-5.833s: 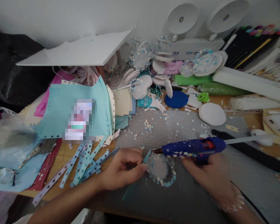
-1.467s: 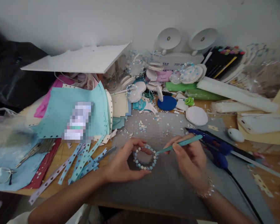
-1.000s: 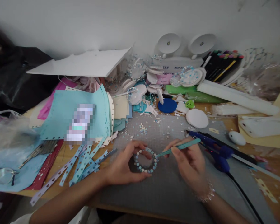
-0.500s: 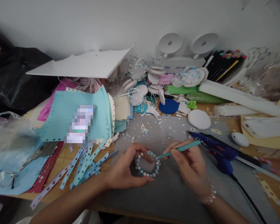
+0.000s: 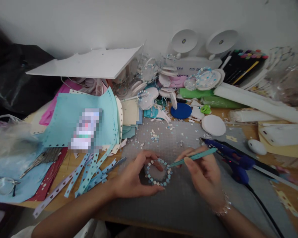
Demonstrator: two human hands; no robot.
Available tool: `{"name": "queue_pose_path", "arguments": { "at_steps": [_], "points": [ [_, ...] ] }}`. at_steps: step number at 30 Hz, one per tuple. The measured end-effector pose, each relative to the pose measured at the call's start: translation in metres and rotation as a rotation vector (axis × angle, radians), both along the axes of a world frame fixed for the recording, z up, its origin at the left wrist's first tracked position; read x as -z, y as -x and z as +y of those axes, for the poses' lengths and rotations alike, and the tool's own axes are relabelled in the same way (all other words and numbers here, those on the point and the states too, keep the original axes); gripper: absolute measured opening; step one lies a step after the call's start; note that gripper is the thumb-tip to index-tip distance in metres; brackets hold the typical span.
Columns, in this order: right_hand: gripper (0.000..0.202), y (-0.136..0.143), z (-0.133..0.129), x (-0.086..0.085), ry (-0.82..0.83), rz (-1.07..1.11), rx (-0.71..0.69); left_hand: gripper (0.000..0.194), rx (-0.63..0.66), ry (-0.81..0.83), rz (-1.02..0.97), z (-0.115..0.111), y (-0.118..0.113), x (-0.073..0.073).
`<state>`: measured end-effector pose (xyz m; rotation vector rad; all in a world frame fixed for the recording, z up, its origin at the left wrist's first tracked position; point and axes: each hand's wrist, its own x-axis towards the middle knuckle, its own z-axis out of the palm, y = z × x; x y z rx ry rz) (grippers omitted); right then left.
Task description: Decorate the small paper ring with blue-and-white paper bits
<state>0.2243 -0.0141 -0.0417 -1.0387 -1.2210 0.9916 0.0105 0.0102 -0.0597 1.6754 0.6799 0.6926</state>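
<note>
Between the thumb and fingers of my left hand (image 5: 136, 177) is a small ring (image 5: 152, 181) covered with tiny blue and white paper flowers. My right hand (image 5: 201, 172) pinches a pair of teal tweezers (image 5: 195, 157), their tips at the right side of the ring. Both hands are over the grey cutting mat (image 5: 173, 205). Loose paper flowers (image 5: 154, 135) lie scattered beyond my left hand. To the right of my right hand rests a blue glue gun (image 5: 233, 158) with a small red light on.
Punched paper strips (image 5: 89, 175) and teal sheets (image 5: 62, 115) with a blurred phone (image 5: 86, 129) lie on the left. A white disc (image 5: 213, 125) and a white earbud case (image 5: 257, 147) sit at right. Decorated rings, discs and a marker holder (image 5: 240, 66) crowd the back.
The view has shifted slightly. Both hands keep their holds on the ring and the tweezers, with the tweezer tips still at the ring's right side.
</note>
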Motion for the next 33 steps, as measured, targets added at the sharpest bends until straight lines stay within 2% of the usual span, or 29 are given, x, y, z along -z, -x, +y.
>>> {"name": "queue_pose_path", "arguments": {
  "at_steps": [33],
  "points": [
    [0.007, 0.0009, 0.0007, -0.0054, -0.059, -0.071, -0.001, 0.061, -0.016, -0.021, 0.067, 0.0015, -0.0012, -0.0032]
  ]
}}
